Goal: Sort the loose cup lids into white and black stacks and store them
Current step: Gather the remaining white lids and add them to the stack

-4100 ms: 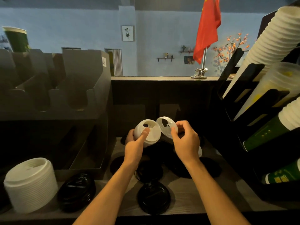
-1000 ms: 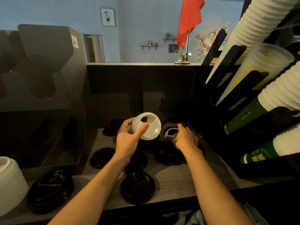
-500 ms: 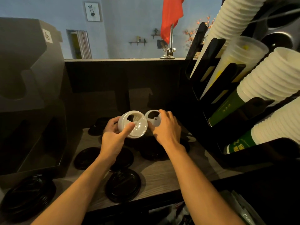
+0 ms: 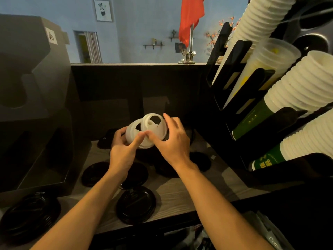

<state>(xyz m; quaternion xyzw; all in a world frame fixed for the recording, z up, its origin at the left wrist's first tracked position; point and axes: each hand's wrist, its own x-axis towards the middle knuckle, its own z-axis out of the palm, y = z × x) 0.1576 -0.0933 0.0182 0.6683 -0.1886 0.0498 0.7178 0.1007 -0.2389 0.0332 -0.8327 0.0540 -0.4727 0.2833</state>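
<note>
Left hand (image 4: 122,152) grips white plastic lid stack (image 4: 133,132), right hand (image 4: 173,143) pinches one round white plastic lid (image 4: 156,133): align rims, press square.

— What colours do we see?
— White lids (image 4: 153,127), and black lids (image 4: 136,204) on our grey wood-grained counter (image 4: 173,192).
— Farther off?
— We see 1 red flag (image 4: 191,13), a pale blue wall (image 4: 135,24), green and white cups (image 4: 252,121).

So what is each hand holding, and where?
Left hand: white lid stack, gripped round its side. Right hand: single white lid, pinched at its rim.
</note>
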